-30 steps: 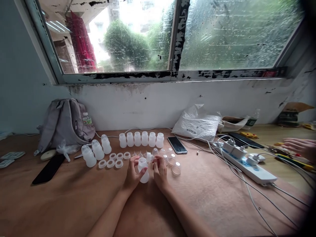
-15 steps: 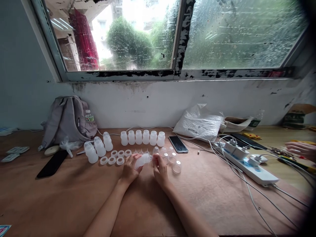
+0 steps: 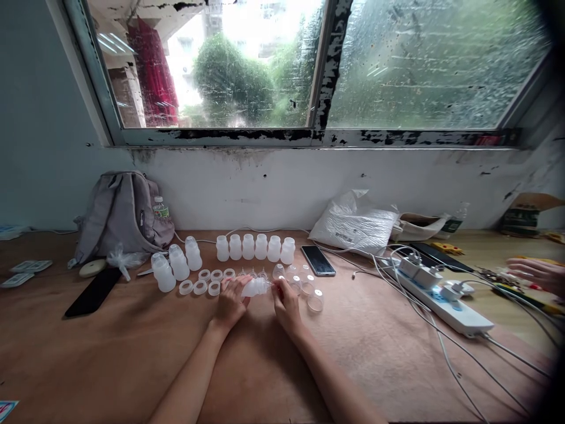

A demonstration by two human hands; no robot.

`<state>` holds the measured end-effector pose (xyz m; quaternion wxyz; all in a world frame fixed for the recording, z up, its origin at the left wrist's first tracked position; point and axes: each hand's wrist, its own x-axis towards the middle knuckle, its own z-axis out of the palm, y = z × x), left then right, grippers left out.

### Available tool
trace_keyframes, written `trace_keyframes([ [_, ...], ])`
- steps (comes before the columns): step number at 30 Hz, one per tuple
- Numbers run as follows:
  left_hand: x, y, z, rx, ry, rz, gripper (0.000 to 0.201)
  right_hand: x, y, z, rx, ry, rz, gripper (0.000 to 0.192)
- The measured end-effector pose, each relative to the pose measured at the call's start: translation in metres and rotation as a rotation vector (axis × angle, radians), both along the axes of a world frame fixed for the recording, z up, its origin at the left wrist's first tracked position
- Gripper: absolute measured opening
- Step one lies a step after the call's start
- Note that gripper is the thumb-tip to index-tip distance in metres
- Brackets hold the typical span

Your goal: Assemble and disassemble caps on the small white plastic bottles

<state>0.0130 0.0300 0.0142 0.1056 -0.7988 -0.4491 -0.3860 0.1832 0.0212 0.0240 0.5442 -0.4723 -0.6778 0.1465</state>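
My left hand (image 3: 230, 301) is wrapped around a frosted baby bottle (image 3: 255, 287), which lies on its side with its neck to the right. At that neck my right hand (image 3: 286, 301) is closed in a pinch; what its fingertips grip is too small and clear to make out. Several white collar rings (image 3: 200, 287) lie left of my left hand. Behind the held bottle stand clear teats (image 3: 252, 272), partly hidden. To the right of my right hand are several clear domed caps (image 3: 315, 302). More frosted bottles (image 3: 248, 247) stand in a row at the back.
Three bottles (image 3: 179, 262) stand at the left before a grey backpack (image 3: 123, 206). A phone (image 3: 318, 260) lies right of the back row. A power strip (image 3: 459, 312) with trailing cables and a silver bag (image 3: 357, 221) are at the right. Another person's hand (image 3: 536, 271) shows at the far right.
The held bottle has swung nearer to level, and its neck now sits slightly lower. My right hand stays pinched at the neck. The view has shifted slightly.
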Motion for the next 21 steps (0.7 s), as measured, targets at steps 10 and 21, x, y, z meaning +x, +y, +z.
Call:
trace_keyframes([
  [10,-0.0010,-0.0026,0.0041,-0.002,0.024,-0.032,0.044,0.0013,0.0015,-0.0007,-0.046,0.023,0.003,0.038],
  [21,-0.0014,-0.0009,0.0017,-0.029,-0.014,-0.087,0.040,0.0043,0.0027,0.0013,-0.086,0.069,0.052,0.034],
])
